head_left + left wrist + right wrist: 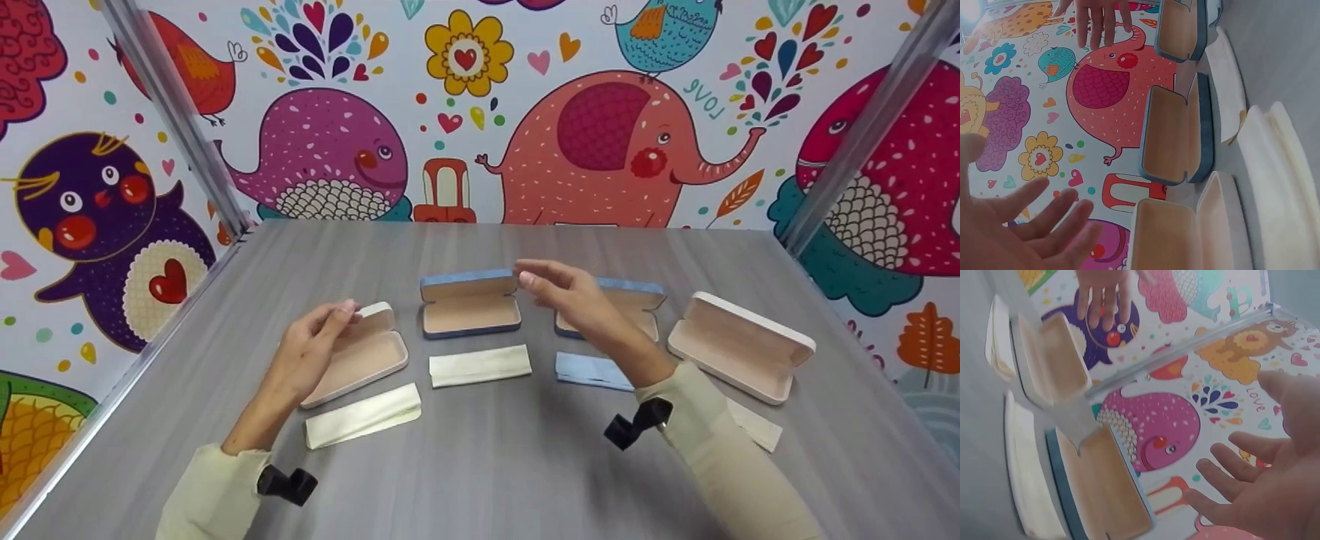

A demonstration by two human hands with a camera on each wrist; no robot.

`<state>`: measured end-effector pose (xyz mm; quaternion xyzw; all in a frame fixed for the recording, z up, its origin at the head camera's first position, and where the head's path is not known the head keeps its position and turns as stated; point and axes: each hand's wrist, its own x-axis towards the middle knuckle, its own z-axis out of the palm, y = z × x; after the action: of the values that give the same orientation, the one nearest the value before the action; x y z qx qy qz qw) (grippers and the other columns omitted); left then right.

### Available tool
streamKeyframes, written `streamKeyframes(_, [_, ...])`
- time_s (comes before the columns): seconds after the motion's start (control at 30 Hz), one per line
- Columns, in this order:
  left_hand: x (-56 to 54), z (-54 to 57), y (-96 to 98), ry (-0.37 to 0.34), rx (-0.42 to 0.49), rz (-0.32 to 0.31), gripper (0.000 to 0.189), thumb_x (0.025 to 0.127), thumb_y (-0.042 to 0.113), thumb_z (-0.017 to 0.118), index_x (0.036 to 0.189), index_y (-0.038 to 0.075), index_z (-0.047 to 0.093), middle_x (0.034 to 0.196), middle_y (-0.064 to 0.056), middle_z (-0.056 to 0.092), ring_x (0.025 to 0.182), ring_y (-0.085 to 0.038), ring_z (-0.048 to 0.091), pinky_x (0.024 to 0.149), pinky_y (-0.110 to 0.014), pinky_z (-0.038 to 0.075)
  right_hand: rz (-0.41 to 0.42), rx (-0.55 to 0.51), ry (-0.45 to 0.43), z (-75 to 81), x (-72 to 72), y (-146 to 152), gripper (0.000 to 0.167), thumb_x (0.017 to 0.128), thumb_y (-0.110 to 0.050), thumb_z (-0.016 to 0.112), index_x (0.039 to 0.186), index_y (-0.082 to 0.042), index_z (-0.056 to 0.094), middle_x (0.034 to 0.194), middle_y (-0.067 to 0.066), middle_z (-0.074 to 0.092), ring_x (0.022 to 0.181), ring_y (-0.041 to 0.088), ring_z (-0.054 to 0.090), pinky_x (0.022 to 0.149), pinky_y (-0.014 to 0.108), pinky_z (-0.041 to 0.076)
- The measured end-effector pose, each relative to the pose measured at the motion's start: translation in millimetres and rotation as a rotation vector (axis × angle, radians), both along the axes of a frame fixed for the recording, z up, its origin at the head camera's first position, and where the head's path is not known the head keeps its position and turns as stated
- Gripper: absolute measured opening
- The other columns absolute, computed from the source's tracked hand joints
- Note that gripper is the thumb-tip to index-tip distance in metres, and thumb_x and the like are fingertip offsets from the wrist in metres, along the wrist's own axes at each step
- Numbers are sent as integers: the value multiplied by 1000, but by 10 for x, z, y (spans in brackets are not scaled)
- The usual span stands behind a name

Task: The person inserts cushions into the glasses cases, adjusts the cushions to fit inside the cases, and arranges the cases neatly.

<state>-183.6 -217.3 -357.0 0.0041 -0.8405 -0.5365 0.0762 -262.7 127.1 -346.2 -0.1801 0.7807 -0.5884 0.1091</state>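
A: State of the grip?
B: Left hand (pixel 311 349) is empty, fingers loosely extended; right hand (pixel 574 296) is likewise empty, its fingers spread.
A: Cloths, nearest first?
B: A folded left cream cloth (pixel 364 416) lies to the near right of the left hand. A pale cloth (pixel 756 426) lies right of the right hand, partly behind the sleeve (pixel 720 435). A blue cloth (pixel 589 369) lies just nearer than the right hand; a middle cream cloth (pixel 480 366), between both hands.
A: Eyeglass cases?
B: Four, all lids raised: left white case (pixel 375 356) beneath the left hand; right white case (pixel 739 349) right of the right hand; left blue case (pixel 472 311) between them; right blue case (pixel 634 300) partly hidden behind the right hand.
A: Beyond?
B: A cartoon-printed wall (pixel 600 150).
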Motion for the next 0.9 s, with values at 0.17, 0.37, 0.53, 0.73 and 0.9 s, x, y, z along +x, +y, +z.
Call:
streamKeyframes(0.17, [79, -135, -101, -67, 92, 66, 43, 107, 32, 47, 124, -4, 64, 113, -16, 70, 88, -6, 68, 80, -22, 58, 9, -62, -52, -78, 83, -142, 52, 97, -43, 64, 141, -16, 55, 143, 4, 58, 135, 24, 54, 116, 48, 42])
streamKeyframes(0.37, [197, -287, -253, -138, 135, 144, 44, 106, 31, 48, 123, -7, 63, 101, -6, 73, 80, -6, 68, 72, -22, 59, 52, -116, -63, -181, 177, -302, 48, 98, -38, 65, 138, -12, 58, 137, 9, 62, 130, 26, 58, 109, 43, 49])
streamKeyframes(0.53, [287, -411, -361, -189, 83, 176, 38, 104, 26, 55, 120, -8, 64, 92, -1, 72, 76, -7, 66, 67, -21, 58, 107, -131, -83, -277, 235, -420, 47, 98, -33, 65, 138, -8, 57, 136, 13, 62, 127, 27, 60, 107, 42, 51])
streamKeyframes(0.73, [347, -554, -498, -232, -2, 183, 29, 100, 14, 58, 115, -10, 66, 83, 0, 70, 71, -7, 64, 61, -20, 56, 168, -112, -68, -429, 268, -564, 45, 97, -31, 67, 134, -6, 61, 133, 12, 64, 122, 23, 63, 102, 39, 54])
streamKeyframes(0.9, [376, -655, -609, -296, -18, 187, 27, 97, 13, 62, 110, -10, 69, 79, 2, 69, 69, -8, 61, 60, -21, 56, 135, -125, -97, -582, 267, -743, 37, 96, -25, 68, 127, -4, 65, 127, 18, 66, 107, 13, 65, 93, 33, 58])
